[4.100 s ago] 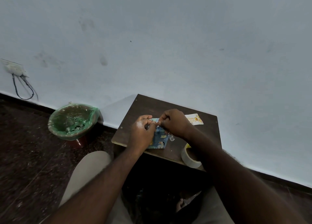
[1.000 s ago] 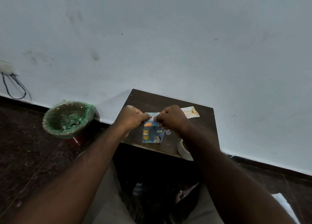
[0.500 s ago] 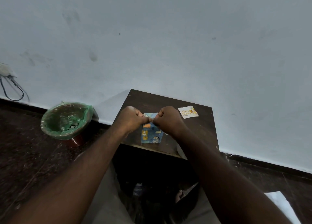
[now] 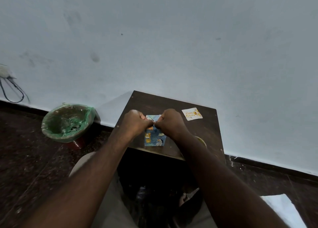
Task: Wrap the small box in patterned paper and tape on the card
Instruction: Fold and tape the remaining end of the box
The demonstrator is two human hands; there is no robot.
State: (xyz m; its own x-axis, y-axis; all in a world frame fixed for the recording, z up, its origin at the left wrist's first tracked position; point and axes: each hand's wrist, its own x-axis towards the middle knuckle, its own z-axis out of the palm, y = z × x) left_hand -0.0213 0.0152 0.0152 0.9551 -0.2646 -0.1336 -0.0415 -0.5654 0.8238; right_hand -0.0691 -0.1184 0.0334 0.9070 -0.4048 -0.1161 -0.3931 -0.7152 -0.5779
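– Fingers of both hands: what state?

– Clenched. The left hand and the right hand each curl into a near fist with the knuckles toward the camera. Their fingertips meet at the top front edge of the box, where both hands pinch the patterned paper. Whether anything else sits between the fingertips cannot be told.

– Position of the box relative to the fingers?

– Directly below and between them. The left hand covers the upper left corner and the right hand covers the upper right corner. The front face hangs clear under the fingertips. The box stands on the table, close to the near edge and roughly at its middle.

– Orientation and long axis?

– Upright. One printed face is turned toward the person, and the top, where the paper gathers, points up. The visible sides look about equal, so no long axis can be told.

– And the card?

– It lies flat on the table, to the right of the right hand and apart from it. Its long axis runs left to right with a slight tilt.

– Count of items?

– One box, one card, two hands, one table. One roll of tape is on the table, mostly hidden behind the right forearm. One bin with a green liner stands on the floor to the left of the table. One white sheet lies on the floor at the lower right.
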